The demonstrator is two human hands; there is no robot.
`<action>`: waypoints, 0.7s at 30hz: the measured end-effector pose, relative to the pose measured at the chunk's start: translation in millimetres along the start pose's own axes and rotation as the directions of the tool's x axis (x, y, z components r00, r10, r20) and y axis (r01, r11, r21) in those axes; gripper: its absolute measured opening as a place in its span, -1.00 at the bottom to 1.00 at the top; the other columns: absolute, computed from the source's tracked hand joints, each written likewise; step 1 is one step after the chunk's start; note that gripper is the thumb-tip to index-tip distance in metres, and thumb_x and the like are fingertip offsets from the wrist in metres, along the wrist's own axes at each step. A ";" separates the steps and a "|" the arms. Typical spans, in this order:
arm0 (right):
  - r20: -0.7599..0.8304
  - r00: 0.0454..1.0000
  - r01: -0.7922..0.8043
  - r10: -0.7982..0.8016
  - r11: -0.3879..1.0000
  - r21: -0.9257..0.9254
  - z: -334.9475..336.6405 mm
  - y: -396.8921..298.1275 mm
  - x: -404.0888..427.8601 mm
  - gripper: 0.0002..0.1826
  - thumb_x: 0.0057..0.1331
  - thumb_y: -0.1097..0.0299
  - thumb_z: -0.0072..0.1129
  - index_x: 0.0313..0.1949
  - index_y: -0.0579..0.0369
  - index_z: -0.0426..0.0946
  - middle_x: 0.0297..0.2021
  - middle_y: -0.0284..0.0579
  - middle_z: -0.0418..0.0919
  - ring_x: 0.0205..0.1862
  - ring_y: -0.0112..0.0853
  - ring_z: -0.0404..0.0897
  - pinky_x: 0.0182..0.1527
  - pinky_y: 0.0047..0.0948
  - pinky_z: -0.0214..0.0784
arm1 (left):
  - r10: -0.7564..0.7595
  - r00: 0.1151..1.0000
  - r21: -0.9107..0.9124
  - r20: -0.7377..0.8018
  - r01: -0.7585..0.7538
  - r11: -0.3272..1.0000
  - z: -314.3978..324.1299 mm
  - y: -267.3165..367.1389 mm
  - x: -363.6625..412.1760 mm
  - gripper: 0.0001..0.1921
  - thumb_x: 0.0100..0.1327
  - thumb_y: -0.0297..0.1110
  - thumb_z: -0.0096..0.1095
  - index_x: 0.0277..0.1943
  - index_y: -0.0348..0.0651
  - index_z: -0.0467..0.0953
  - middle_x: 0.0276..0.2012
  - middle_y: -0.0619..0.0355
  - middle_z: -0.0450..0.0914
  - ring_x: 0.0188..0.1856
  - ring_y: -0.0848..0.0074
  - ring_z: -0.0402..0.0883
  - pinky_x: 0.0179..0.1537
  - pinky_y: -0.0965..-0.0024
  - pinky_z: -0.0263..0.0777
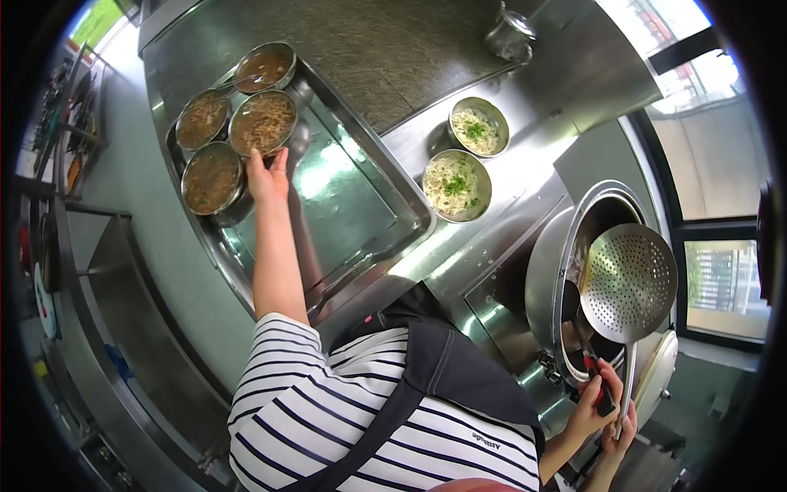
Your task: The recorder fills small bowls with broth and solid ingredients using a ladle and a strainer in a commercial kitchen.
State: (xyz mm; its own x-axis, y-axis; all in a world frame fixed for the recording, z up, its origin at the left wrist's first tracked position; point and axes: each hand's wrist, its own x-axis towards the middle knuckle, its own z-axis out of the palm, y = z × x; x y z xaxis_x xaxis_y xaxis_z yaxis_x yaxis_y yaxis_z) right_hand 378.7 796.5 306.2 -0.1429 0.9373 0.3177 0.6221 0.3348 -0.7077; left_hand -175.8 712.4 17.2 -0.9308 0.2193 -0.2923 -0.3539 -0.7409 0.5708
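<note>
My left hand (268,175) reaches over a large steel tray (369,184), gripping the lower rim of a steel bowl (263,123) of brown broth with shredded food. Several similar bowls stand close around it. At the right, one hand (593,400) grips the black-and-red handle of a ladle (605,400) that dips into a deep steel pot (544,270). Beside it another hand (626,424) holds the handle of a perforated skimmer (630,283) over the pot. Both forearms enter from below; I cannot tell whether either hand is my right hand.
Two steel bowls, a farther one (479,126) and a nearer one (457,184), hold pale noodles with chopped greens, right of the tray. A lidded metal container (511,34) stands at the back. A pale lid (655,378) lies right of the pot. Metal shelving (74,123) is at the left.
</note>
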 end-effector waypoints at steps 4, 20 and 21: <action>-0.030 0.999 0.015 -0.015 1.000 -0.014 -9.7 9.9 -18.6 -0.83 0.18 0.59 -0.09 -0.20 0.31 0.36 -0.16 0.04 0.48 -0.33 -0.45 0.53 -0.44 -0.74 0.30 | 0.006 0.996 -0.095 -0.094 -0.015 0.995 8.3 -20.6 -12.6 -0.59 0.24 -0.16 0.02 0.06 -0.16 0.23 -0.02 0.09 0.33 -0.17 0.35 0.42 -0.10 0.29 0.40; 0.340 0.915 0.318 -0.218 0.908 -0.273 13.6 0.2 -37.6 -0.72 -0.12 0.63 0.10 -0.32 0.23 0.43 -0.20 0.05 0.50 -0.25 -0.11 0.54 -0.23 -0.35 0.39 | -0.889 0.442 0.821 0.119 0.460 0.338 70.1 -84.9 -253.7 -0.73 0.30 -0.24 -0.16 -0.41 -0.20 0.42 -0.47 0.15 0.50 -0.33 0.49 0.53 -0.27 0.42 0.42; 0.338 0.915 0.321 -0.219 0.903 -0.285 18.4 -0.1 -41.1 -0.71 -0.12 0.64 0.10 -0.31 0.22 0.43 -0.16 0.04 0.48 -0.24 -0.10 0.53 -0.22 -0.35 0.38 | -0.905 0.407 0.829 0.123 0.459 0.319 61.6 -86.4 -258.6 -0.73 0.30 -0.26 -0.17 -0.41 -0.20 0.42 -0.47 0.14 0.50 -0.33 0.49 0.52 -0.26 0.41 0.42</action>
State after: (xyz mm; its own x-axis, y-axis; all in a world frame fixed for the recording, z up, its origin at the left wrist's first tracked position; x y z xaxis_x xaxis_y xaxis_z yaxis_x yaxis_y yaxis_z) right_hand 370.3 759.7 281.6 -0.5272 0.8173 0.2326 0.7353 0.5759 -0.3572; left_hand 89.9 758.8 90.7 -0.0703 0.8377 -0.5417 -0.6157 0.3908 0.6842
